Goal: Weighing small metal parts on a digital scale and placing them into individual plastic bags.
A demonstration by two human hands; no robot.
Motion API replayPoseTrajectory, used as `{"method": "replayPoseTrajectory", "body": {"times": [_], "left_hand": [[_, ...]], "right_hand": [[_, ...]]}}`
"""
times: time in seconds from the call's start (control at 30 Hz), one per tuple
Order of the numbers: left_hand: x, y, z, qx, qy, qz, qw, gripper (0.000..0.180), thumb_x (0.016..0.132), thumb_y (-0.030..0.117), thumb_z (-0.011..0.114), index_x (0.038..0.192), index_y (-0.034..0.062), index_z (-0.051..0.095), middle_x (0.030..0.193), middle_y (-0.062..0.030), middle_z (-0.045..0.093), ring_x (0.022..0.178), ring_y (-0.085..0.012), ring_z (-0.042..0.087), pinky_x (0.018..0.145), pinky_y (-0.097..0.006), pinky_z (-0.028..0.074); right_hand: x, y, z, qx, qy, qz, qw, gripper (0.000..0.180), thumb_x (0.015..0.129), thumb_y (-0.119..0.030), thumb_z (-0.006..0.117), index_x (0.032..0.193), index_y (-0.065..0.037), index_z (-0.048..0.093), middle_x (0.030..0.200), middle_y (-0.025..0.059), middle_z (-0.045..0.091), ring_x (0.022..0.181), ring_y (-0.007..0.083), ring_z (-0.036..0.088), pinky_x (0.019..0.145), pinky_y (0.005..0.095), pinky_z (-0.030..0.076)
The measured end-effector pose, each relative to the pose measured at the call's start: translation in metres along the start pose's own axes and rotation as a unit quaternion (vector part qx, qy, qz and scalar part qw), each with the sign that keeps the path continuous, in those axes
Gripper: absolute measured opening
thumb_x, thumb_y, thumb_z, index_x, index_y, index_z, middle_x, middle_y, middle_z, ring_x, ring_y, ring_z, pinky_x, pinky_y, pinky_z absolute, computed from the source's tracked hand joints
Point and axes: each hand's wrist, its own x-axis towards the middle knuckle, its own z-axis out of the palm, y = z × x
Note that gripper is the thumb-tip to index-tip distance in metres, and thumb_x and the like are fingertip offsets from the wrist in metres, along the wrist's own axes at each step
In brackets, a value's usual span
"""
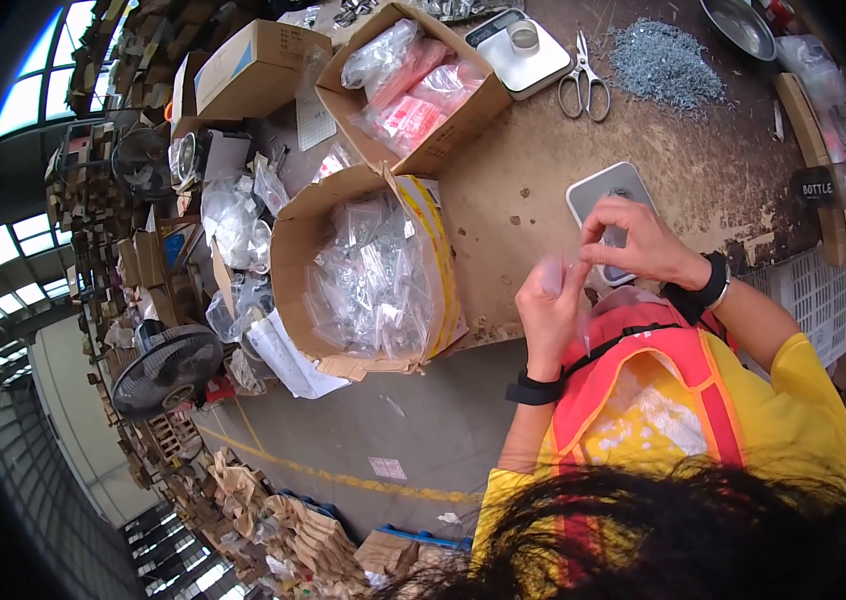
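My left hand [547, 312] and my right hand [637, 240] meet in front of me at the table's edge, both with fingers closed in a pinch. A small clear plastic bag [584, 318] seems to hang between their fingertips, partly hidden and hard to make out. Under my right hand lies a small flat scale [591, 189] with a grey top, mostly covered, with something dark on it. To the left stands an open cardboard box [293, 235] holding many small clear bags [368, 270].
Farther back are a second cardboard box [443, 150] with clear and red bags, a white scale [533, 70] with a round metal dish, scissors [584, 85] and a pile of small metal screws [665, 65]. A metal bowl [741, 28] sits far right, a fan [168, 370] far left.
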Motion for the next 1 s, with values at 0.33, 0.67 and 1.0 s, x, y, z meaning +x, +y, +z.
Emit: {"method": "replayPoseTrajectory", "body": {"times": [0.33, 0.67, 1.0], "left_hand": [[0.008, 0.003, 0.002, -0.05, 0.109, -0.059, 0.991, 0.01, 0.093, 0.006, 0.073, 0.101, 0.0002, 0.075, 0.091, 0.0013, 0.068, 0.081, -0.0097, 0.061, 0.075, -0.026, 0.05], [0.011, -0.002, -0.016, -0.089, 0.188, -0.078, 0.975, 0.007, 0.096, 0.007, 0.072, 0.097, 0.0003, 0.073, 0.077, 0.0063, 0.059, 0.065, -0.0027, 0.048, 0.056, -0.021, 0.035], [0.016, 0.007, -0.012, -0.077, 0.168, -0.072, 0.98, 0.01, 0.096, 0.01, 0.073, 0.098, 0.0003, 0.073, 0.078, 0.0049, 0.061, 0.065, -0.0037, 0.05, 0.058, -0.021, 0.037]], "right_hand": [[-0.018, 0.028, -0.027, -0.032, -0.04, 0.038, 0.998, 0.026, 0.087, -0.02, 0.079, 0.081, -0.001, 0.062, 0.075, 0.0088, 0.063, 0.073, 0.0215, 0.063, 0.068, 0.0353, 0.05], [-0.018, 0.214, -0.175, -0.42, 0.321, 0.283, 0.801, 0.074, 0.078, -0.032, 0.089, 0.127, 0.002, 0.046, 0.125, 0.0276, 0.051, 0.111, 0.0488, 0.058, 0.096, 0.0501, 0.05], [0.026, 0.247, -0.209, -0.309, 0.328, 0.119, 0.885, 0.012, 0.085, -0.008, 0.073, 0.091, -0.002, 0.064, 0.083, 0.0161, 0.065, 0.08, 0.0338, 0.068, 0.073, 0.0423, 0.054]]}}
